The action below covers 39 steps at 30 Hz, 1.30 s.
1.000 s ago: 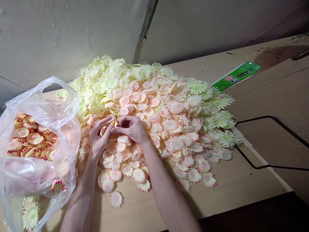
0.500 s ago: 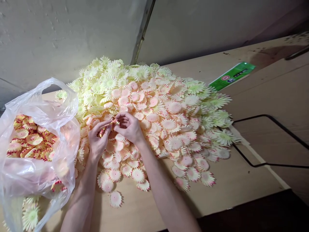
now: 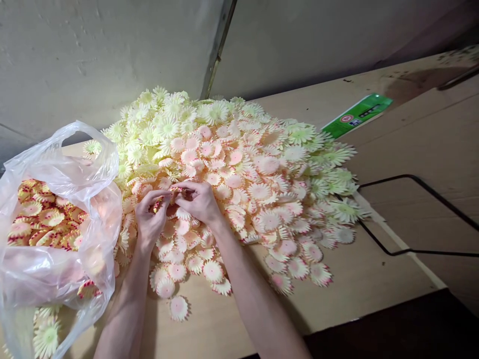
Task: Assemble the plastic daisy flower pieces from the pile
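Note:
My left hand (image 3: 151,217) is closed around a few small artificial flower pieces (image 3: 157,204), cream with red tips. Close against it, my right hand (image 3: 200,202) pinches at a flower piece between the two sets of fingertips; the fingers partly hide it. Both hands hover over the near left part of a broad heap of flat artificial flower heads. Pink-centred ones (image 3: 258,192) fill the middle and front of the heap. Pale green-yellow ones (image 3: 168,127) lie along its back and right side.
At the left stands an open clear plastic bag (image 3: 90,209) of red-tipped flower pieces (image 3: 48,214). A green packet (image 3: 357,115) lies at the back right of the wooden table (image 3: 209,329). A bent black metal rod (image 3: 441,202) sticks out at the right. A grey wall (image 3: 112,45) rises behind.
My right hand has closed in, its fingers now more curled and nearer the left fingertips. The left hand stays nearly in place, still holding flower pieces. The whole view has shifted slightly.

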Available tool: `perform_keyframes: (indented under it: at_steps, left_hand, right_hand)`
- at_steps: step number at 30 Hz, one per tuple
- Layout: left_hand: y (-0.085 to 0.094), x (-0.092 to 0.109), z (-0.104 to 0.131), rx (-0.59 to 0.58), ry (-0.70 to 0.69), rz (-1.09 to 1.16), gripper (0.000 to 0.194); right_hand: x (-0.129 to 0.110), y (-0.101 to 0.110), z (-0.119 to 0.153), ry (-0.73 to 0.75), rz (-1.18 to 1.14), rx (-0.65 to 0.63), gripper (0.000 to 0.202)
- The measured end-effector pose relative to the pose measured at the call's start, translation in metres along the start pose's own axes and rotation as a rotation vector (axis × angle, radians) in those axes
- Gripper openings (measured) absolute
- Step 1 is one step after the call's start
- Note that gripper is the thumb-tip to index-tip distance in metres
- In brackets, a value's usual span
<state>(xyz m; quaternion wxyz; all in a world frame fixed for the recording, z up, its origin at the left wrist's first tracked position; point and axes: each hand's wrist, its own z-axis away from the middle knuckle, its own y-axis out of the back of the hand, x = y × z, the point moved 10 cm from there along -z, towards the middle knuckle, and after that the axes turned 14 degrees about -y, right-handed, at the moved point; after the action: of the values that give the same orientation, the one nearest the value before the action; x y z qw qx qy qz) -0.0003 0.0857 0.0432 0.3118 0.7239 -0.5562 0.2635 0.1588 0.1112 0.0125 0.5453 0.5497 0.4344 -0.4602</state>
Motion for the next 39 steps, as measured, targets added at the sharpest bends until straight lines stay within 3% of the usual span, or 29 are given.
perform_keyframes:
  at_steps: [5, 11, 21, 27, 33, 39]
  left_hand:
    - [0.004, -0.001, -0.003, 0.008, 0.014, -0.030, 0.005]
    - [-0.007, -0.001, -0.002, -0.092, -0.017, 0.000, 0.013]
    - [-0.006, 0.000, -0.001, -0.087, -0.023, 0.011, 0.013]
    - [-0.003, -0.002, -0.003, -0.091, 0.044, -0.008, 0.014]
    - [-0.005, -0.002, -0.003, -0.097, 0.011, 0.021, 0.014]
    - [-0.007, 0.000, -0.001, -0.106, -0.013, 0.000, 0.014]
  right_hand:
    - [-0.003, 0.001, 0.002, -0.009, -0.048, 0.013, 0.022]
    - [-0.004, -0.002, 0.001, -0.007, -0.121, -0.035, 0.020]
    - [0.001, -0.003, 0.001, -0.035, -0.106, -0.041, 0.020]
    - [-0.009, 0.000, 0.004, 0.024, -0.036, -0.017, 0.017]
    - [-0.014, -0.002, 0.007, 0.108, 0.054, -0.006, 0.017]
    - [-0.003, -0.003, 0.004, 0.027, 0.041, -0.014, 0.016]
